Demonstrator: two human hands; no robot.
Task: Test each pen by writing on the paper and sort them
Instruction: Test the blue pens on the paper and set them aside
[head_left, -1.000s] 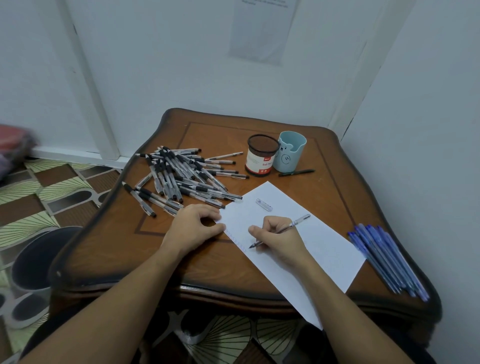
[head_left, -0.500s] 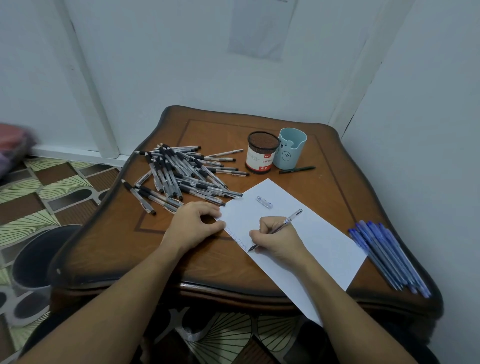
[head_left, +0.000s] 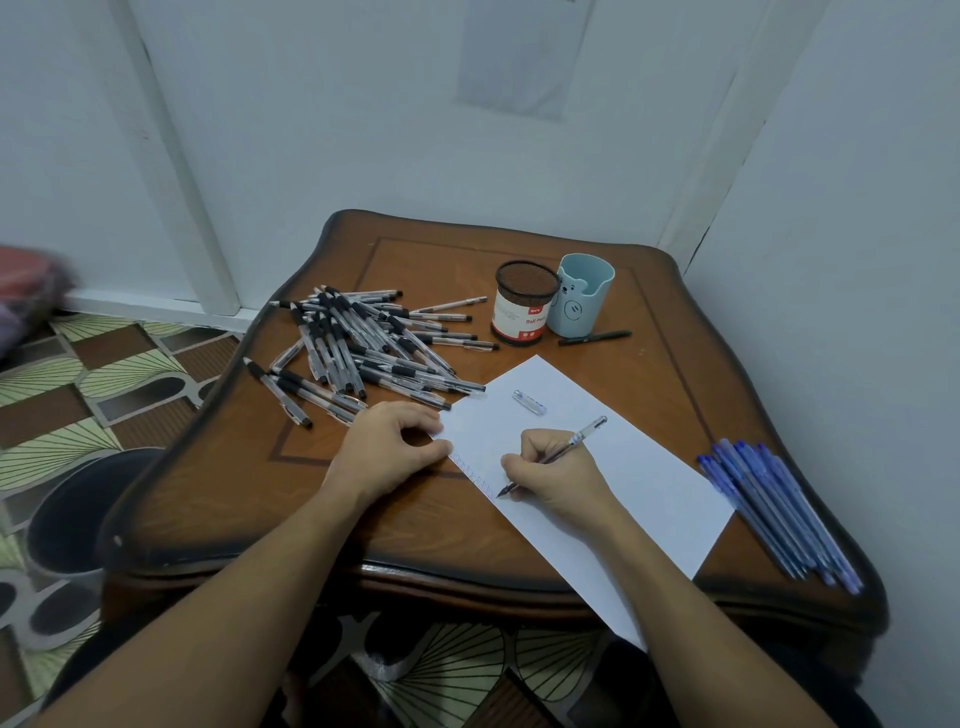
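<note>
Writing with light, even pressure is looking wisest: the right hand (head_left: 558, 475) is pinching the uncapped, clear-barrelled pen (head_left: 582, 435), its dark tip touching the white paper (head_left: 649, 499) at its left edge, toward the tabletop's (head_left: 457, 530) front edge. The left hand (head_left: 387, 452), loosely fisted and gripping nothing, is bracing the paper's corner.

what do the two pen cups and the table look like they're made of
The dark holder looks like black metal mesh: a fine grid shows above its red and white label. The pale blue cup looks like matte moulded plastic, smooth, with a bear face. The table seems varnished wood, with brown grain and a glossy sheen; veneer is possible.
</note>
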